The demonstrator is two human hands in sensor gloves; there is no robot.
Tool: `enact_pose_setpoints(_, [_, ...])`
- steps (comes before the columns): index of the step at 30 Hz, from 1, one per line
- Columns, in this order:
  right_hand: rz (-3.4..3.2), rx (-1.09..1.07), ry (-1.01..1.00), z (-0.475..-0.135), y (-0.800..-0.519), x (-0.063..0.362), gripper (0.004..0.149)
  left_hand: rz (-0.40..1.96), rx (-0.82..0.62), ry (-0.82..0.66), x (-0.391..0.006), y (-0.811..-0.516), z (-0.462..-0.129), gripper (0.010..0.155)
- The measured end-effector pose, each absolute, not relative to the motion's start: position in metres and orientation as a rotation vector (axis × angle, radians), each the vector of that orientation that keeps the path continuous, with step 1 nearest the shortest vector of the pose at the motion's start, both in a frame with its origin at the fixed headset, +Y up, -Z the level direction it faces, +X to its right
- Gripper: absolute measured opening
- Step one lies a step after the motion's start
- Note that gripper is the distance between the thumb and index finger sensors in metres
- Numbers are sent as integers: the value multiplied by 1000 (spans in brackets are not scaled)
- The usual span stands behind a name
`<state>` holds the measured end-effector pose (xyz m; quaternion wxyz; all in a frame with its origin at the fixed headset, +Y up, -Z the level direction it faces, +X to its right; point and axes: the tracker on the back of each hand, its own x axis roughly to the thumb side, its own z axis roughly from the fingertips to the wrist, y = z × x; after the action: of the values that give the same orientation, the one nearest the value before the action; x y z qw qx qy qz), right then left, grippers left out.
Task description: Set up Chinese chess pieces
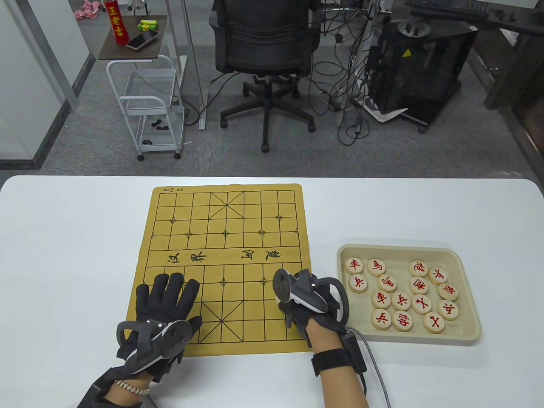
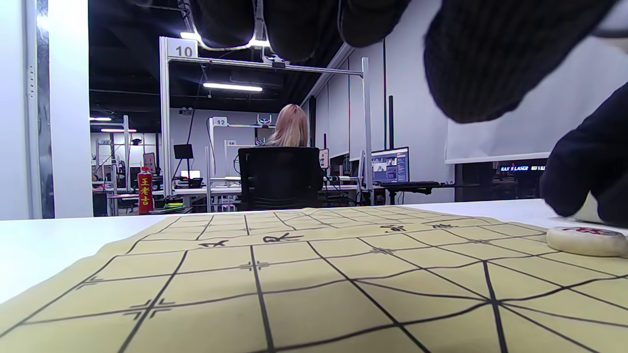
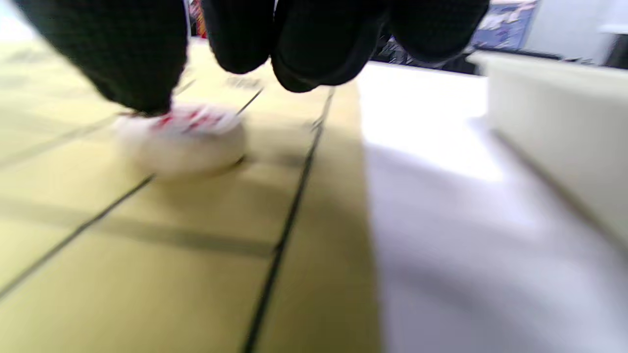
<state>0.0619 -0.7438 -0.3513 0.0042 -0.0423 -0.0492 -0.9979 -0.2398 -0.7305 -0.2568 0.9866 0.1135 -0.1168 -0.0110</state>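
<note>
The yellow chess board mat point(image 1: 238, 238) lies in the middle of the white table. My left hand point(image 1: 170, 293) lies flat with spread fingers on the board's near left corner. My right hand point(image 1: 297, 297) hovers over the near right part of the board and hides what is under it. In the right wrist view a round pale piece with a red character point(image 3: 184, 139) lies on the board, with one fingertip point(image 3: 142, 93) touching its top edge; the other fingers hang just above it. The same piece point(image 2: 584, 240) shows in the left wrist view, under my right hand point(image 2: 588, 166).
A beige tray point(image 1: 399, 248) to the right of the board holds several red-lettered pieces point(image 1: 403, 293); its wall point(image 3: 554, 117) is close to my right hand. The far half of the board carries no pieces. Beyond the table are an office chair point(image 1: 265, 46) and a white trolley point(image 1: 146, 106).
</note>
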Motion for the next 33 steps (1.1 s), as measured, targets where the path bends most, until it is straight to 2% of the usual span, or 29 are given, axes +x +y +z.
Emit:
enact_pose_setpoints(2, [-3125, 30, -41, -353, -730, 85, 59, -20, 230, -231, -240, -730, -257, 86])
enact_pose_setpoints(6, [-3021, 268, 25, -360, -717, 122, 62, -23, 224, -231, -240, -731, -258, 86])
enact_pose_setpoints(10, [-2980, 404, -132, -370, -727, 151, 59, -24, 219, -233, -240, -732, -258, 86])
enact_pose_setpoints(14, [-2904, 451, -239, -376, -746, 165, 59, -22, 216, -231, -240, -732, -258, 86])
enact_pose_setpoints(16, [-2888, 460, -363, -381, -754, 170, 59, -26, 213, -231, -240, -732, -258, 86])
enact_pose_setpoints(22, [-2897, 483, -407, -389, -761, 174, 61, -26, 205, -233, -239, -733, -259, 86])
enact_pose_setpoints(26, [-2898, 464, -381, -392, -763, 175, 61, -25, 202, -229, -240, -733, -259, 86])
enact_pose_setpoints(29, [-2910, 464, -256, -391, -764, 179, 66, -23, 200, -229, -240, -733, -260, 86])
enact_pose_setpoints(33, [-2895, 475, -173, -386, -751, 177, 67, -16, 203, -227, -241, -732, -260, 86])
